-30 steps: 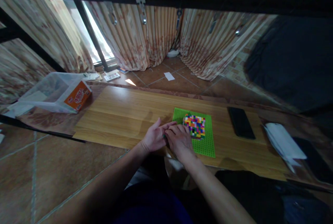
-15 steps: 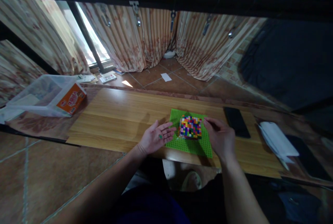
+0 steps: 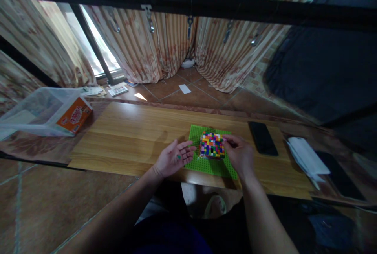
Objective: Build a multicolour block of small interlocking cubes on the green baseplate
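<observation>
A block of small multicoloured toy bricks (image 3: 212, 144) sits on a green studded baseplate (image 3: 216, 170) on the wooden board. My right hand (image 3: 240, 155) is at the block's right edge, thumb and forefinger pinched together at its upper right corner. What the fingertips hold, if anything, is too small to make out. To the left of the block, my left hand (image 3: 173, 159) lies palm up with fingers stretched out over the baseplate's left edge. A small green brick (image 3: 178, 157) rests loose on that palm.
A black phone (image 3: 263, 138) lies right of the baseplate, with a white pouch-like item (image 3: 308, 155) and a dark flat object (image 3: 340, 175) beyond it. A clear plastic bin (image 3: 44, 110) with an orange label stands at left. A dark bar (image 3: 176, 4) crosses overhead.
My right hand has come slightly down and inward, its fingertips now against the block's upper right corner. My left hand stays flat with the green brick. The whole view has shifted a little.
</observation>
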`<state>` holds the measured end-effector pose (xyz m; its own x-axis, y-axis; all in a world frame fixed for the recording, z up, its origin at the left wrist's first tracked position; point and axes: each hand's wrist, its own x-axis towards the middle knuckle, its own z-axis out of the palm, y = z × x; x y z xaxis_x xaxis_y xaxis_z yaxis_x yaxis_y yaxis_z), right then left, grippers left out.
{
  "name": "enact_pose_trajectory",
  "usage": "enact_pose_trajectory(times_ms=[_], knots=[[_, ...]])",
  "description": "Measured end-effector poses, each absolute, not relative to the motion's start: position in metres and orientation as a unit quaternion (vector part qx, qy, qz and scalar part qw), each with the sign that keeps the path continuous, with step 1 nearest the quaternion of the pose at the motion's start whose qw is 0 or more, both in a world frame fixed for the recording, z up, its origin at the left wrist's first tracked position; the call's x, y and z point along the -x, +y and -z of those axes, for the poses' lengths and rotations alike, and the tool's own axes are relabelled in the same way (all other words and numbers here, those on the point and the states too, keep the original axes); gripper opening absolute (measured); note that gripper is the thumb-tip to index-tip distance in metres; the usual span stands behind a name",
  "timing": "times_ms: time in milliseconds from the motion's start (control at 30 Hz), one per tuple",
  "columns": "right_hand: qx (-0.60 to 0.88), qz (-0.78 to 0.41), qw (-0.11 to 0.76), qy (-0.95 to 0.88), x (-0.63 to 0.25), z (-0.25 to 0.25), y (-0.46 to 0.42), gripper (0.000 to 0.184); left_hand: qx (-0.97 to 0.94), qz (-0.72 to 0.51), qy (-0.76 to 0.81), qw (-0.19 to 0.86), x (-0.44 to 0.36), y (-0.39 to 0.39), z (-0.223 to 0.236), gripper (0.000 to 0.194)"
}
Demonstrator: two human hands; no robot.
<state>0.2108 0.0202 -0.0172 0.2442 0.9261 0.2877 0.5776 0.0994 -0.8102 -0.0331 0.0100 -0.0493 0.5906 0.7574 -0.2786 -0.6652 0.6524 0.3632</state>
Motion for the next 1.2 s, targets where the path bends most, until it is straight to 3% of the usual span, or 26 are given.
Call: enact_pose_trajectory(times_ms=[300,533,800,1200], knots=[[0.638,-0.220,0.436,-0.596,-0.217,0.017,0.017,0.025,-0.118,-0.396,0.204,0.888,0.033,0.011,0.051,0.049],[0.639,-0.155,0.390,-0.645,-0.218,0.011,0.016,0.026,-0.122,-0.395,0.205,0.887,0.032,0.011,0.052,0.049],[0.650,-0.168,0.405,-0.621,-0.217,0.015,0.018,0.025,-0.119,-0.393,0.212,0.887,0.032,0.011,0.051,0.048],[0.586,-0.478,0.488,-0.436,-0.233,0.025,0.036,0.041,-0.133,-0.395,0.228,0.880,0.030,0.010,0.048,0.045]])
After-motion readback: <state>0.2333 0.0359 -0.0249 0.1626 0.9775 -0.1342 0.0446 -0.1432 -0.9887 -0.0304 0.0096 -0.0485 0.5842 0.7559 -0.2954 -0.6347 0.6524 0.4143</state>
